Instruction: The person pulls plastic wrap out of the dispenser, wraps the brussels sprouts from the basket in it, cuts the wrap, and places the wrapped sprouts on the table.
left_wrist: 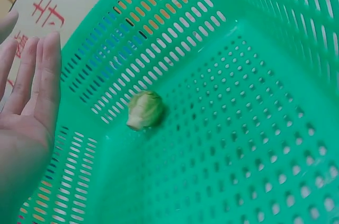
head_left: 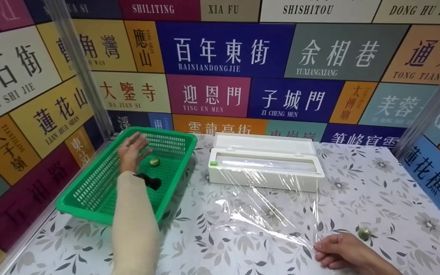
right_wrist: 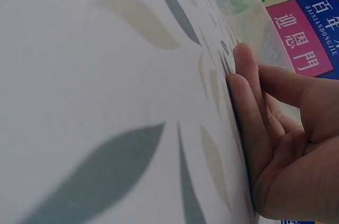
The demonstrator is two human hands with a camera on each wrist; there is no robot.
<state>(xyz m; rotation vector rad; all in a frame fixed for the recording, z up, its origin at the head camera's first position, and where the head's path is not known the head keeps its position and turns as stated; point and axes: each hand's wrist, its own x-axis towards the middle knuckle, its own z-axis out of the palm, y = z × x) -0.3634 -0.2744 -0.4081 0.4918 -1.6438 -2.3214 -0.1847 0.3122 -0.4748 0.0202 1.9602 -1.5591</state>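
My left hand (head_left: 132, 151) reaches over the green plastic basket (head_left: 183, 168), its fingers extended and holding nothing. Close by on the basket floor lies a Brussels sprout (head_left: 154, 162); in the left wrist view the sprout (left_wrist: 145, 110) sits apart from the fingers (left_wrist: 48, 75), near a basket wall. Between thumb and fingers, my right hand (head_left: 342, 250) pinches a corner of clear cling film (head_left: 258, 214). The film stretches slantwise from the white cling film dispenser (head_left: 264, 183) down to that hand, low over the table. Beside the right hand, a second Brussels sprout (head_left: 364, 233) lies on the table.
The dispenser's lid (head_left: 264, 143) stands raised at the back, and a small green piece (head_left: 213, 163) sits on its left end. A floral cloth (head_left: 388, 198) covers the table. Walls of colourful sign panels (head_left: 224, 49) close off the back and sides.
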